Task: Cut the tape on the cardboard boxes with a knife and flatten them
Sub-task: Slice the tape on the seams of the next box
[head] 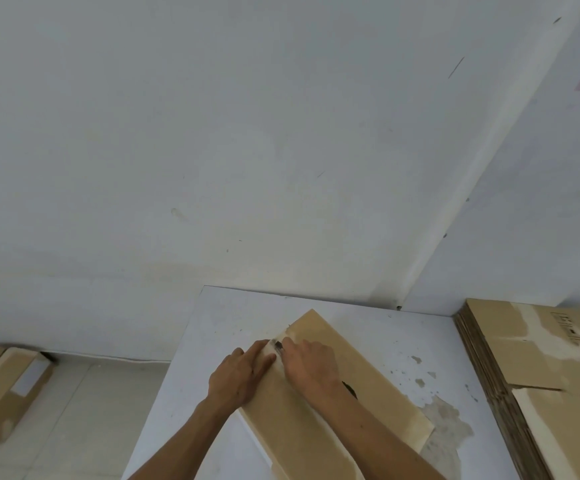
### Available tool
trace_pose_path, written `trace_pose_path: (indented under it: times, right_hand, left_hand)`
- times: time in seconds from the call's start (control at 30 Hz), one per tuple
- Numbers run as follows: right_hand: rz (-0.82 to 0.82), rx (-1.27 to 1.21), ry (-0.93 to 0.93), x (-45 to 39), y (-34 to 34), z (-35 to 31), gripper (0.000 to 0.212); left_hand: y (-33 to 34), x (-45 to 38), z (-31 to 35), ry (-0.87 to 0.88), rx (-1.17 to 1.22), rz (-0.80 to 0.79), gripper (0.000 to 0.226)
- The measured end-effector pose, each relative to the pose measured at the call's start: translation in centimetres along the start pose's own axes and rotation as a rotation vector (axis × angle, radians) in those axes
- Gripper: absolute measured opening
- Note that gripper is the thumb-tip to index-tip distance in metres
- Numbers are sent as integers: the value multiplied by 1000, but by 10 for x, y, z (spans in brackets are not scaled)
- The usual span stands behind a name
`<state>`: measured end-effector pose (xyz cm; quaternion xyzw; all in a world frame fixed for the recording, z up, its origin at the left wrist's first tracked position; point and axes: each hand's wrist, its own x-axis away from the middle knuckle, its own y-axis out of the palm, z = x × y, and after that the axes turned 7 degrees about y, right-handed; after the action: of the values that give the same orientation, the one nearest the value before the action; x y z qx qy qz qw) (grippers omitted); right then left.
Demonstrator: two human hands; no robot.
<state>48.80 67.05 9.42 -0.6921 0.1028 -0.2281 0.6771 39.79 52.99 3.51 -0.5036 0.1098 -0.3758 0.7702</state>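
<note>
A long brown cardboard box (pixel 368 393) lies slanted on the white table (pixel 402 341), its far end sealed with pale tape. My right hand (pixel 311 363) grips a small knife (pixel 279 346) whose dark tip sticks out at the tape near the box's far left edge. My left hand (pixel 243 374) lies flat on the box's left side, its straight fingers pressing down right beside the blade. Most of the knife is hidden inside my right hand.
A stack of flattened cardboard (pixel 531 382) lies on the table's right side against the wall. On the tiled floor at the left sit two taped boxes (pixel 7 389). White walls close off the back and the right.
</note>
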Motion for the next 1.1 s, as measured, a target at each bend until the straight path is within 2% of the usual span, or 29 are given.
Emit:
trace_pose_path:
  times: [0.37,1.1]
  right_hand:
    - [-60,-85,1,8,-4,14,35]
    - [-225,26,27,59,-4,53,39]
  left_hand:
    - [-2,2,2,-15,24,-6,51]
    - [-4,4,3,-37,17,5,57]
